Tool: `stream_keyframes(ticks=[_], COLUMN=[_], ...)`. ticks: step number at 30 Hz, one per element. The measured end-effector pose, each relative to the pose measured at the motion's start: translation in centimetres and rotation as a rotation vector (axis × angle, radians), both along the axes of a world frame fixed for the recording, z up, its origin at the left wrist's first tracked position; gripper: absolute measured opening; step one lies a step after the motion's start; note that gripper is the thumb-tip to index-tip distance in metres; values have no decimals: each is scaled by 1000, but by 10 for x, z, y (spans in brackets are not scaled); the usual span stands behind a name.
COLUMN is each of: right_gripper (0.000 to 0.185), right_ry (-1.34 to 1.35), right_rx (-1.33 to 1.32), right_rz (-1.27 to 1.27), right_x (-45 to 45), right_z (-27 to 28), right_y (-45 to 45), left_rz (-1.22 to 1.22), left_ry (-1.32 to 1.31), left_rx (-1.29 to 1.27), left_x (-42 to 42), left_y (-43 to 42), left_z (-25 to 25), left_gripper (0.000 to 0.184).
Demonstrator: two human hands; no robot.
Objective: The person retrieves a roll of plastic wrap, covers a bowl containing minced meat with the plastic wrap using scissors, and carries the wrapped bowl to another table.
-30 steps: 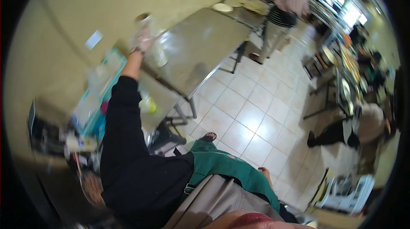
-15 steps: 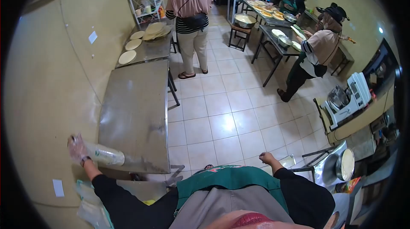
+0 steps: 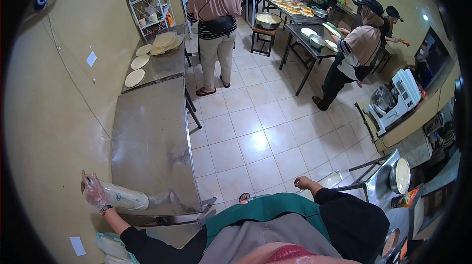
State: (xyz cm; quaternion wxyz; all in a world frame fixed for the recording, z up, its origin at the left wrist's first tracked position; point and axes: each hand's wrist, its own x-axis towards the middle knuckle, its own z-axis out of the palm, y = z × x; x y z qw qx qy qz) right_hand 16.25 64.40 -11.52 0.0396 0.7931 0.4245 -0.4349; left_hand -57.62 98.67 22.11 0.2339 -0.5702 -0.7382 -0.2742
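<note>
My left hand [image 3: 96, 194], in a clear plastic glove with a watch at the wrist, has its fingers curled at the top end of a tall, whitish see-through cylinder [image 3: 125, 197] with green print. The cylinder is at the near left corner of the bare metal table [image 3: 152, 126]. What is inside it is not clear. My right hand [image 3: 306, 183], without a glove, hangs by my right side with loosely curled fingers. Nothing shows in it. Behind and below that hand is a pale rectangular tray-like thing [image 3: 331, 179], partly hidden.
Flat dough rounds [image 3: 164, 41] lie on the farther left table, where a person [image 3: 216, 8] stands. Others work at tables [image 3: 305, 42] on the right. A stand mixer [image 3: 398, 99], a large bowl [image 3: 400, 175] and a side table [image 3: 381, 183] are at my right.
My view has shifted slightly. My left hand stays at the cylinder's top end, its fingers a little more upright. The right hand stays by my side.
</note>
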Motion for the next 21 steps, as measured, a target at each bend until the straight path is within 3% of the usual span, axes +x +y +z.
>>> stream_keyframes(ticks=[4, 6, 8, 12, 14, 16, 18, 21], right_gripper=[32, 37, 51, 81, 88, 89, 89, 85], right_ry=[-119, 181, 451, 1173, 1274, 1471, 2041, 2027], right_rx=[196, 70, 22, -64, -66, 16, 223, 415], right_rz=[256, -103, -286, -777, -770, -812, -1060, -1192], right_x=[-5, -26, -53, -137, -175, -196, -186, -113], right_z=[-7, 3, 3, 30, 60, 97, 108, 155], right_y=[5, 33, 64, 131, 171, 201, 219, 165], left_rz=[-296, -550, -812, -1131, -1353, -1537, -1663, -1643], left_ry=[134, 184, 293, 138, 111, 115, 103, 75], left_rx=[112, 139, 314, 213, 221, 320, 326, 623], left_x=[17, 89, 153, 274, 323, 366, 400, 445], left_y=[17, 3, -5, -41, -63, -86, -109, -144], left_z=[-14, 21, 50, 85, 100, 117, 135, 143], left_gripper=[43, 44, 48, 54, 58, 60, 60, 61])
